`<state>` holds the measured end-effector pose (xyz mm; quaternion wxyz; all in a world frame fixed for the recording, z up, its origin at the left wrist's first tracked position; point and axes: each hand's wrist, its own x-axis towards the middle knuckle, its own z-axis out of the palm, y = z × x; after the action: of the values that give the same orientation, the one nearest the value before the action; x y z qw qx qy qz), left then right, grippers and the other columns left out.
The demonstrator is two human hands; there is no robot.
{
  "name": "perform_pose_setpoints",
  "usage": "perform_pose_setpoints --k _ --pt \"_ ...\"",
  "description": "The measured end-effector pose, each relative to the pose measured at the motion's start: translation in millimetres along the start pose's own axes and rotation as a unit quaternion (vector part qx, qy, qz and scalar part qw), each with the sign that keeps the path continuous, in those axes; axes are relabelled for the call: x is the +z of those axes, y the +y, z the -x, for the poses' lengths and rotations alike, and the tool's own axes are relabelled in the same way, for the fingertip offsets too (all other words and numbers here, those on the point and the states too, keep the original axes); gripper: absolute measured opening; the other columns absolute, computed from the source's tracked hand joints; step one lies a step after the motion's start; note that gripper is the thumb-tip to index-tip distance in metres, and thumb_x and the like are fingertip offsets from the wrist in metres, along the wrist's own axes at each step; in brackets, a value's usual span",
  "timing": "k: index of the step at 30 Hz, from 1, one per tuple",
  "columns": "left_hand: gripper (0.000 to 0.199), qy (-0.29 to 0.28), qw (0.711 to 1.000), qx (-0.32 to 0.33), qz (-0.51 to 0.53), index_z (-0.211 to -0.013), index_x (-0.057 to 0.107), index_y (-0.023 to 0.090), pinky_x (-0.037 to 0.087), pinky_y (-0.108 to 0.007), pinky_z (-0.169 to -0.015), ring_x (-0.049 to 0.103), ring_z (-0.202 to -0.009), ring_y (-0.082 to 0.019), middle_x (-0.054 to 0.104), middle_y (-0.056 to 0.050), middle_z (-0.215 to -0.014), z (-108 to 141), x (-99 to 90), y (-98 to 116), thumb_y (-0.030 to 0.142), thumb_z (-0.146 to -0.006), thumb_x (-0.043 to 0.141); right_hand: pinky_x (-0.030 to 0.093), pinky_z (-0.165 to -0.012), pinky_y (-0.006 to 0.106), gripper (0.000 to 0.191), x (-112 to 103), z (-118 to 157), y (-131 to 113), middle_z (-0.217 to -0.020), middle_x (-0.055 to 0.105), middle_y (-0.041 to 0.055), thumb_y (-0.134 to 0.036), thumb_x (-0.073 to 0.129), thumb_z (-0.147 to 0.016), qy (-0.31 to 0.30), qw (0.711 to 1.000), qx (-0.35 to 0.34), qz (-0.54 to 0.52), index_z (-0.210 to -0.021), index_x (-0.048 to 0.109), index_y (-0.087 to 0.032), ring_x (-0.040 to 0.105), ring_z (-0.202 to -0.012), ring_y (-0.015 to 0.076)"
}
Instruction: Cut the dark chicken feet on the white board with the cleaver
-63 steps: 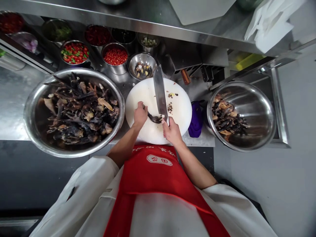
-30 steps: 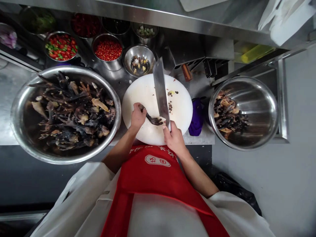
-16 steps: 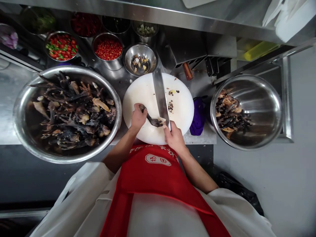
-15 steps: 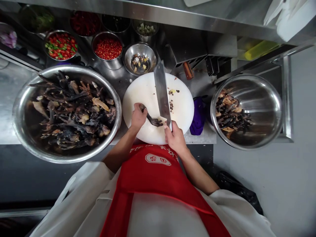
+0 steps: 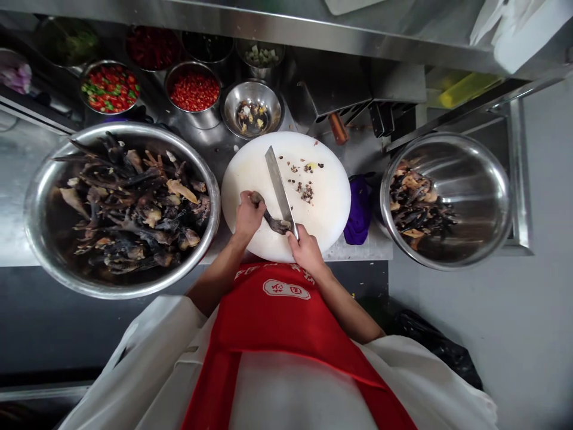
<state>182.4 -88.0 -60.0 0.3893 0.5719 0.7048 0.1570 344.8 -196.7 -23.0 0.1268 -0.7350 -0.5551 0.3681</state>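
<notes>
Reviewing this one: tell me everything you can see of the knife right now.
The knife has a long, grey, metallic-looking blade with a squared-off far end. The right hand grips its near end, hiding most of the handle. The blade points away from the person, slanting leftward over the white board. Its near part is at the end of a dark foot; whether the blade touches the foot or board is unclear.

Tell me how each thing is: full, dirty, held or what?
Left hand: closed on the dark foot
Right hand: closed on the knife
Cutting board: scattered with scraps
Large left bowl: heaped
Right bowl: partly filled
Small bowl: few scraps inside
Red-and-green peppers: chopped
Purple cloth: crumpled
</notes>
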Motion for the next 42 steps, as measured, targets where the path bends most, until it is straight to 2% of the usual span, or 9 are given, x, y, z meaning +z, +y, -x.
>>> perform_pose_setpoints --k 7,10,14,19,23,26,30,36,42 --pt "0.035 0.000 0.999 -0.007 -0.048 -0.110 0.045 0.022 0.047 -0.038 -0.079 0.066 -0.086 -0.029 0.066 -0.007 -0.079 -2.2 -5.9 -0.2 0.044 -0.083 0.053 0.046 -0.062 0.030 0.038 -27.3 10.5 0.8 -0.065 0.065 0.0010 -0.049 0.040 -0.093 0.000 0.996 0.004 -0.091 -0.115 0.055 -0.022 0.063 -0.060 0.0218" --pt "0.040 -0.003 0.995 -0.023 -0.094 -0.100 0.047 0.023 0.047 -0.039 -0.076 0.065 -0.087 -0.032 0.065 -0.009 -0.079 -6.6 -4.6 3.8 0.054 -0.078 0.059 0.046 -0.056 0.029 0.032 -31.4 16.2 8.3 -0.051 0.054 -0.0058 -0.048 0.040 -0.093 -0.055 0.988 0.015 -0.145 -0.105 0.055 -0.023 0.056 -0.046 0.0178" --pt "0.032 -0.017 0.998 -0.018 -0.063 -0.098 0.048 0.023 0.047 -0.034 -0.071 0.065 -0.077 -0.025 0.062 -0.004 -0.075 -5.8 -12.0 2.2 0.042 -0.077 0.063 0.040 -0.042 0.025 0.025 -35.2 14.3 30.2 -0.054 0.053 -0.0076 -0.047 0.045 -0.088 -0.127 0.969 0.048 -0.207 -0.092 0.052 -0.023 0.050 -0.038 0.0135" --pt "0.036 -0.051 0.990 0.091 0.095 -0.118 0.049 0.024 0.048 -0.027 -0.059 0.056 -0.054 -0.012 0.056 0.004 -0.071 14.8 -47.5 -9.0 0.039 -0.085 0.052 0.036 -0.037 0.023 0.024 -46.9 -3.3 50.8 -0.049 0.049 -0.0086 -0.047 0.050 -0.085 -0.103 0.969 0.057 -0.216 -0.086 0.051 -0.023 0.048 -0.036 0.0127" --pt "0.029 0.018 0.975 0.212 0.069 -0.113 0.057 0.024 0.052 -0.029 -0.074 0.062 -0.077 -0.014 0.061 -0.003 -0.093 38.9 -65.1 -17.7 0.037 -0.088 0.052 0.041 -0.041 0.025 0.037 -52.5 -9.5 45.2 -0.046 0.048 -0.0089 -0.046 0.051 -0.084 -0.029 0.983 0.025 -0.177 -0.108 0.056 -0.020 0.050 -0.038 0.0146" --pt "0.027 0.022 0.963 0.269 0.002 -0.114 0.060 0.023 0.050 -0.035 -0.091 0.060 -0.099 -0.018 0.059 -0.008 -0.114 49.7 -50.4 -32.2 0.030 -0.089 0.053 0.046 -0.049 0.026 0.048 -49.3 -3.6 29.8 -0.057 0.057 -0.0054 -0.048 0.049 -0.086 -0.002 0.981 -0.019 -0.194 -0.122 0.051 -0.017 0.056 -0.047 0.0153" --pt "0.029 0.023 0.961 0.264 -0.086 -0.117 0.061 0.022 0.041 -0.043 -0.103 0.051 -0.117 -0.023 0.058 -0.010 -0.122 53.2 -14.6 -58.4 0.025 -0.088 0.054 0.050 -0.062 0.029 0.046 -29.9 5.2 7.2 -0.071 0.064 0.0006 -0.048 0.043 -0.091 -0.007 0.982 -0.075 -0.171 -0.126 0.048 -0.018 0.062 -0.059 0.0169" --pt "0.027 0.127 0.964 0.230 -0.036 -0.109 0.065 0.019 0.045 -0.037 -0.098 0.054 -0.108 -0.021 0.061 -0.011 -0.110 54.8 4.5 -72.8 0.034 -0.092 0.050 0.049 -0.072 0.034 0.042 6.5 1.2 -7.2 -0.087 0.069 0.0104 -0.045 0.035 -0.095 -0.030 0.994 -0.106 -0.027 -0.120 0.053 -0.017 0.066 -0.082 0.0259" --pt "0.025 0.115 0.964 0.241 -0.009 -0.106 0.065 0.020 0.044 -0.036 -0.098 0.055 -0.106 -0.020 0.064 -0.009 -0.108 52.9 6.3 -74.0 0.034 -0.092 0.049 0.049 -0.072 0.033 0.042 -28.8 16.9 -37.9 -0.084 0.069 0.0084 -0.048 0.035 -0.096 0.034 0.991 -0.125 -0.044 -0.122 0.051 -0.019 0.066 -0.078 0.0235"
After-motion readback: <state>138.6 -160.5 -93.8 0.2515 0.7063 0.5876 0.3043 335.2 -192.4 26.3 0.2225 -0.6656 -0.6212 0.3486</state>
